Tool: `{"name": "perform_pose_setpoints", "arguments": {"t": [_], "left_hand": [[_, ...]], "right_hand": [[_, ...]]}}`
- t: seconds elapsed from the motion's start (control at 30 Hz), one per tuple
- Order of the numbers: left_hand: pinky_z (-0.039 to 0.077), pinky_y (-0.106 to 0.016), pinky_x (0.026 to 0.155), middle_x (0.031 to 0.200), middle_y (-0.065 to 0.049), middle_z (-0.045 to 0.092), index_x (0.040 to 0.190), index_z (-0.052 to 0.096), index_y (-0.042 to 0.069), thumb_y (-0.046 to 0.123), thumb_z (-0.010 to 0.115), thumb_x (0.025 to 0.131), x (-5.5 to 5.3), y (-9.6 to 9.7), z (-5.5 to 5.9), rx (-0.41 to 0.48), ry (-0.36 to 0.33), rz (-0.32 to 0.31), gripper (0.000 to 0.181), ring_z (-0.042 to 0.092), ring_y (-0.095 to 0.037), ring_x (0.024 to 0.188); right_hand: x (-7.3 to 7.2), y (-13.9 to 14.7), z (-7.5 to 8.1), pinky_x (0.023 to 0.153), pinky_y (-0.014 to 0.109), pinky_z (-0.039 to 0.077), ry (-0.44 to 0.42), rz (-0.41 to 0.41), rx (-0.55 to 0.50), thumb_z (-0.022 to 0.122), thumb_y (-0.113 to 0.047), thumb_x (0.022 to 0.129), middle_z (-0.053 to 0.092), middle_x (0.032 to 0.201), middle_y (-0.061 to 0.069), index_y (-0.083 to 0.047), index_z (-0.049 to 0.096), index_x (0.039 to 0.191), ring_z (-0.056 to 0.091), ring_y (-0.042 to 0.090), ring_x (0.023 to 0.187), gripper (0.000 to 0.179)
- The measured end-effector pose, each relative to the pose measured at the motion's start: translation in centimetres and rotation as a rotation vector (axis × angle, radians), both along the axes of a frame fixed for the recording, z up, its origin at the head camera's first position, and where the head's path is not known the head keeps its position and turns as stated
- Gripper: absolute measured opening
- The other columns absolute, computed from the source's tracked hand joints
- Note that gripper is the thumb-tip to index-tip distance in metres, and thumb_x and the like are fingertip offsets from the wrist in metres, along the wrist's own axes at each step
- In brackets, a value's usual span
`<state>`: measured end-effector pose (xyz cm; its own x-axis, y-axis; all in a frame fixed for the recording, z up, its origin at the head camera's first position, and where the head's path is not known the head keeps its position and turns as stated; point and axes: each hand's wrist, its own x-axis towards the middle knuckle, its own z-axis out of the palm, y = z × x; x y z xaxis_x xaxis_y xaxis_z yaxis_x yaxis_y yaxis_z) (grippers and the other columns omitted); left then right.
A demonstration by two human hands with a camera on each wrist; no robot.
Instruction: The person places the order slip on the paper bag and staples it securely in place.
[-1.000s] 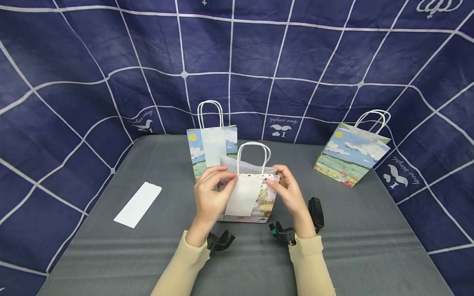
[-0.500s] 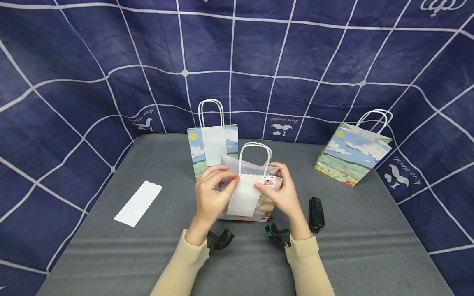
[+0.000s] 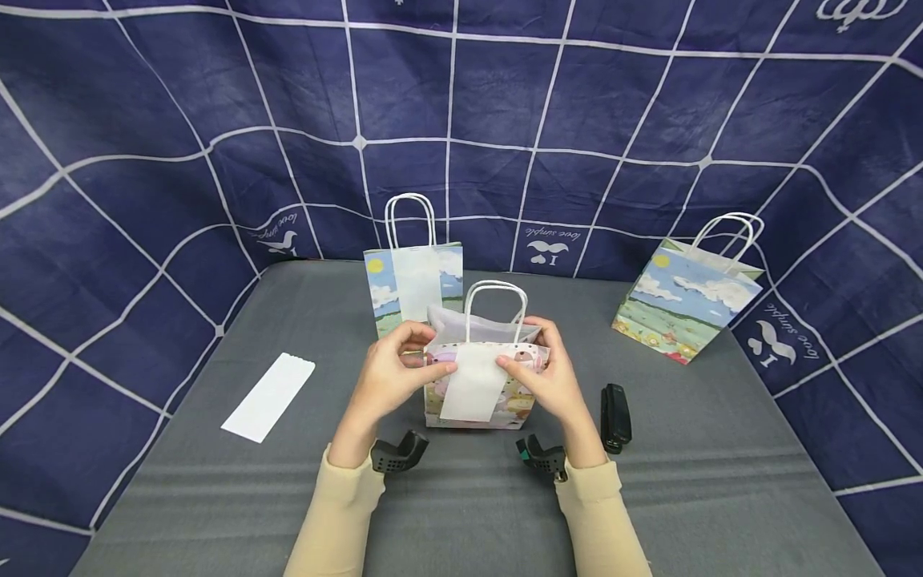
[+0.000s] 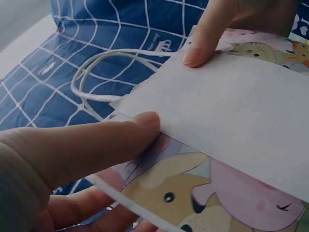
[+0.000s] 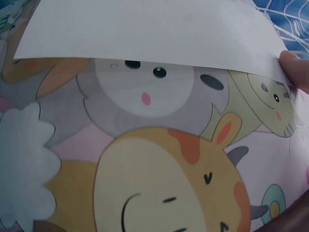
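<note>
Left hand (image 3: 384, 377) sits farther left, fingers gripping the pastel animal-print paper bag (image 3: 521, 398) at frame centre; right hand (image 3: 551, 373) grips opposite, oblong white paper strip (image 3: 474, 391) running downward between thumbs.

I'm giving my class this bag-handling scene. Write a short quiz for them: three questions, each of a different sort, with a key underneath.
1. How many landscape-print bags show in the head view?
2. True or false: the right hand is holding a landscape-print bag.
3. In the head view, where does the black object lie on the gray table?
A) left of both hands
B) between the hands
C) right of both hands

Key:
1. Two.
2. False; it and the left hand hold the animal-print bag.
3. C.
</note>
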<state>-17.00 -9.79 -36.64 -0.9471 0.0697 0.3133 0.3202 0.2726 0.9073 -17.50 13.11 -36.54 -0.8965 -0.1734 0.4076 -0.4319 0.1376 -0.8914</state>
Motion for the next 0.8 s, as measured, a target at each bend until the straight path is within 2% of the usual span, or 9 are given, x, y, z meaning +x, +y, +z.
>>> {"name": "perform_pose_setpoints", "arguments": {"t": [0.1, 0.2, 0.33, 0.37, 0.47, 0.57, 0.7, 0.8], "left_hand": [[0.053, -0.03, 0.075, 0.101, -0.011, 0.065, 0.105, 0.063, 0.002, 0.012, 0.083, 0.071, -0.3, -0.5, -0.1, -0.014, -0.04, -0.084, 0.04, 0.063, -0.023, 0.091], [0.053, -0.03, 0.076, 0.107, -0.012, 0.062, 0.107, 0.061, 0.001, 0.007, 0.081, 0.073, -0.5, -1.0, -0.4, 0.031, -0.071, -0.163, 0.039, 0.061, -0.025, 0.094], [0.053, -0.034, 0.075, 0.121, -0.017, 0.046, 0.115, 0.048, 0.002, 0.001, 0.081, 0.07, -0.8, -1.8, -0.8, 0.07, -0.148, -0.218, 0.056, 0.061, -0.03, 0.091], [0.053, -0.035, 0.073, 0.119, -0.018, 0.047, 0.115, 0.044, 0.001, 0.001, 0.082, 0.069, -0.9, -2.0, -0.9, 0.065, -0.175, -0.224, 0.06, 0.063, -0.03, 0.087], [0.052, -0.034, 0.07, 0.108, -0.014, 0.055, 0.112, 0.045, 0.004, 0.009, 0.085, 0.066, -1.0, -2.5, -1.1, -0.054, -0.212, -0.204, 0.061, 0.065, -0.025, 0.083], [0.05, -0.033, 0.071, 0.089, -0.007, 0.066, 0.102, 0.055, 0.004, 0.017, 0.087, 0.065, -1.2, -2.8, -1.4, -0.186, -0.22, -0.202, 0.051, 0.066, -0.019, 0.082], [0.051, -0.034, 0.074, 0.086, -0.003, 0.067, 0.091, 0.062, 0.005, 0.019, 0.085, 0.068, -1.2, -2.8, -1.5, -0.304, -0.213, -0.237, 0.036, 0.067, -0.017, 0.082], [0.049, -0.032, 0.067, 0.078, 0.0, 0.063, 0.081, 0.061, 0.007, 0.017, 0.08, 0.073, -1.2, -2.4, -1.7, -0.442, -0.173, -0.261, 0.023, 0.063, -0.015, 0.074]], "right_hand": [[0.0, 0.0, -0.1, 0.059, 0.018, 0.048, 0.006, 0.006, 0.005, 0.069, 0.012, 0.076, 0.048, 0.089, 0.008, 0.009, 0.039, 0.124, 0.052, 0.007, 0.07, 0.056], [-0.1, 0.0, -0.2, 0.058, 0.017, 0.047, 0.013, -0.003, -0.003, 0.069, 0.012, 0.075, 0.048, 0.086, 0.007, 0.01, 0.04, 0.122, 0.052, 0.006, 0.069, 0.055], [-0.1, -0.1, -0.3, 0.056, 0.017, 0.047, 0.022, -0.01, -0.027, 0.069, 0.014, 0.074, 0.048, 0.082, 0.007, 0.011, 0.043, 0.119, 0.052, 0.005, 0.065, 0.052], [-0.1, -0.2, -0.4, 0.056, 0.018, 0.047, 0.023, -0.008, -0.034, 0.069, 0.014, 0.074, 0.048, 0.082, 0.007, 0.011, 0.043, 0.118, 0.052, 0.006, 0.065, 0.051], [-0.2, -0.2, -0.5, 0.055, 0.018, 0.047, 0.028, -0.008, -0.039, 0.069, 0.015, 0.074, 0.049, 0.082, 0.006, 0.011, 0.044, 0.116, 0.053, 0.006, 0.065, 0.05], [-0.2, -0.2, -0.6, 0.056, 0.019, 0.048, 0.03, 0.0, -0.041, 0.069, 0.015, 0.074, 0.049, 0.083, 0.006, 0.011, 0.044, 0.117, 0.054, 0.006, 0.065, 0.05], [-0.2, -0.3, -0.7, 0.056, 0.018, 0.047, 0.03, 0.007, -0.039, 0.069, 0.015, 0.074, 0.048, 0.085, 0.007, 0.011, 0.043, 0.118, 0.053, 0.006, 0.067, 0.05], [-0.3, -0.4, -0.7, 0.062, 0.018, 0.047, 0.037, 0.025, -0.031, 0.068, 0.015, 0.075, 0.05, 0.093, 0.013, 0.011, 0.043, 0.117, 0.053, 0.008, 0.075, 0.049]]}}
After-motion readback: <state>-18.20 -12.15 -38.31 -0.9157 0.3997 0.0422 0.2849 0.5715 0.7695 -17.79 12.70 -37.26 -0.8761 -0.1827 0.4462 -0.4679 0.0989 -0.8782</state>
